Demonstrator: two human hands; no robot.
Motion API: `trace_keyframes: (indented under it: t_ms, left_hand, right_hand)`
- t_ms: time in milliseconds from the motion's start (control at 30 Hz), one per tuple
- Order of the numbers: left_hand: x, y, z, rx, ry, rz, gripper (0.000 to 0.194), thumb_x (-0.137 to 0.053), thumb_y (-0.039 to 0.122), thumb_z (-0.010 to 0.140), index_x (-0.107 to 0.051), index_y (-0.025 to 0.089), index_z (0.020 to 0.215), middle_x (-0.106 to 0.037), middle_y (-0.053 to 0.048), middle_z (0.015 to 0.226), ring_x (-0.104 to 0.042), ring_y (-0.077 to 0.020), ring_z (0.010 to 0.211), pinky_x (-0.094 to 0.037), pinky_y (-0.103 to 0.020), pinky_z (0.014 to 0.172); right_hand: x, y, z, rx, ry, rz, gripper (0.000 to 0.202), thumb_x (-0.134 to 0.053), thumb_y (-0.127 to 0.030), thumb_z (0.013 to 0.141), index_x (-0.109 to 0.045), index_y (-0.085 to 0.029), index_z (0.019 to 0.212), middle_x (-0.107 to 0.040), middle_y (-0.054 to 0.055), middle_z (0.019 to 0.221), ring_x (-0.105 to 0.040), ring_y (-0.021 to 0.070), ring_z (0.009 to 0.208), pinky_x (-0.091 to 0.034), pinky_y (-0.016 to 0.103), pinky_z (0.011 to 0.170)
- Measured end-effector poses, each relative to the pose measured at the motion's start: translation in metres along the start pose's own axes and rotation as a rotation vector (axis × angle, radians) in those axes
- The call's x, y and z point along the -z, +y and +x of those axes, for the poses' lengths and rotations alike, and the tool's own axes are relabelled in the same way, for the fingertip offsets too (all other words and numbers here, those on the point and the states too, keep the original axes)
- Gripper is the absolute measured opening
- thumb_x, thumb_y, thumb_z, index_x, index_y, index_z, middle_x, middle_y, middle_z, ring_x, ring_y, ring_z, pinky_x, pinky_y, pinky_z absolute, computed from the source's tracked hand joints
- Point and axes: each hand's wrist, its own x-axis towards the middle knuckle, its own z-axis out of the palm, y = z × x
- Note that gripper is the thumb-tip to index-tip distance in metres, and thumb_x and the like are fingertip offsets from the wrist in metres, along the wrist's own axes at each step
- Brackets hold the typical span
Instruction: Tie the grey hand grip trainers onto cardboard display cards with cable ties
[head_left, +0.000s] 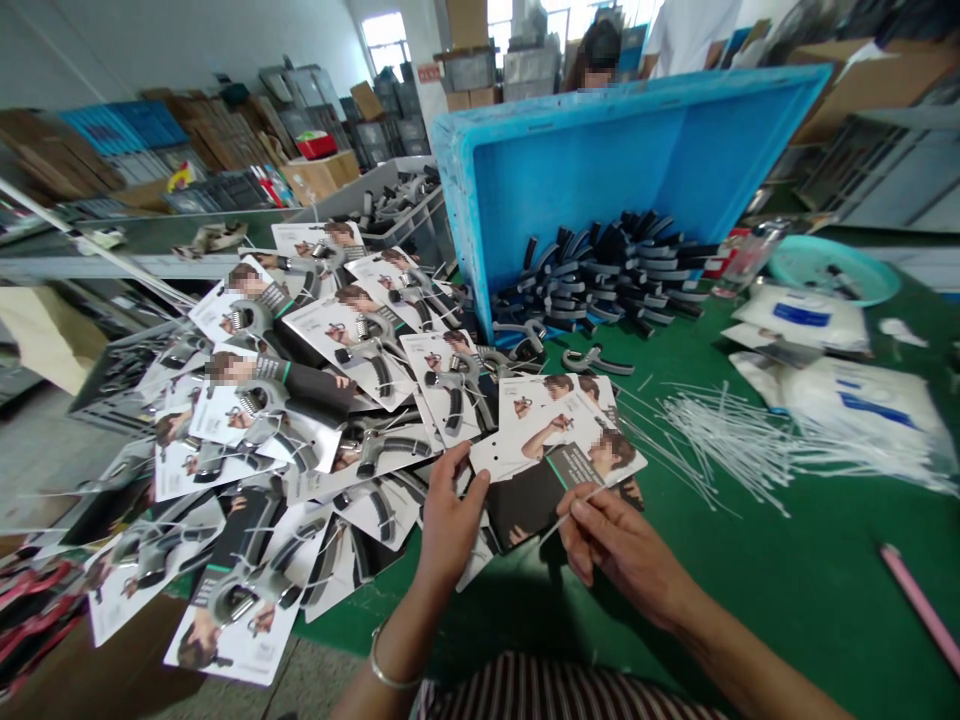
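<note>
Over the green table, the left hand is pinching a printed card by its left edge, seemingly for steadiness, while the right hand is gripping a white tie, loose ties lying rightward, probably for easy reach.

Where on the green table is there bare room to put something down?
The biggest bare patch of green table lies between the white ties, the right hand and the pink stick. A smaller one sits between the ties and the loose grip. The left side is crowded with overlapping cards.
</note>
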Motion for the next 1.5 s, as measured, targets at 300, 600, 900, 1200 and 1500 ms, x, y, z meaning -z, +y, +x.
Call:
trace_keyframes:
  t_ms: [300,600,900,1200,1500]
  left_hand:
    - [0.001,0.0,0.007,0.165,0.008,-0.247,0.053,-0.072,0.029,0.079,-0.052,0.019,0.127,-0.058,-0.013,0.132,-0.06,-0.0196,0.114,-0.041,-0.036,0.105]
    - [0.0,0.014,0.019,0.216,-0.15,-0.27,0.037,-0.077,0.033,0.073,-0.071,0.015,0.106,-0.07,-0.002,0.081,-0.059,-0.0106,0.067,-0.046,-0.022,0.066]
    - [0.025,0.019,0.015,0.209,-0.228,-0.267,0.03,-0.072,0.03,0.077,-0.073,0.015,0.103,-0.064,0.001,0.067,-0.049,-0.0075,0.055,-0.038,-0.019,0.054]
    - [0.016,0.036,0.018,0.091,-0.24,-0.143,0.026,-0.067,0.034,0.081,-0.073,0.017,0.1,-0.065,0.001,0.066,-0.055,-0.0111,0.055,-0.041,-0.021,0.056]
    - [0.01,0.005,0.012,0.161,-0.261,-0.236,0.033,-0.066,0.036,0.084,-0.066,0.016,0.111,-0.063,0.002,0.067,-0.054,-0.008,0.052,-0.042,-0.019,0.055]
  right_hand:
    - [-0.003,0.005,-0.005,0.026,-0.066,-0.127,0.025,-0.059,-0.042,0.092,-0.061,-0.018,0.099,-0.065,0.001,0.079,-0.057,0.0092,0.056,-0.045,0.023,0.056]
    - [-0.003,0.001,-0.003,0.079,0.007,-0.319,0.028,-0.058,-0.044,0.091,-0.065,-0.018,0.097,-0.069,0.001,0.074,-0.057,0.0098,0.047,-0.044,0.023,0.048]
    - [-0.004,-0.055,0.004,0.252,0.035,-0.472,0.021,-0.049,-0.037,0.098,-0.059,-0.018,0.103,-0.066,0.0,0.067,-0.06,0.012,0.047,-0.047,0.024,0.049]
    - [-0.014,-0.035,0.061,0.478,0.105,-0.761,0.026,-0.043,-0.036,0.101,-0.059,-0.018,0.107,-0.067,0.002,0.073,-0.061,0.0125,0.057,-0.049,0.026,0.062]
    - [-0.003,-0.015,0.07,0.506,0.125,-0.799,0.024,-0.04,-0.033,0.102,-0.058,-0.02,0.11,-0.065,0.001,0.074,-0.059,0.0128,0.056,-0.049,0.027,0.06]
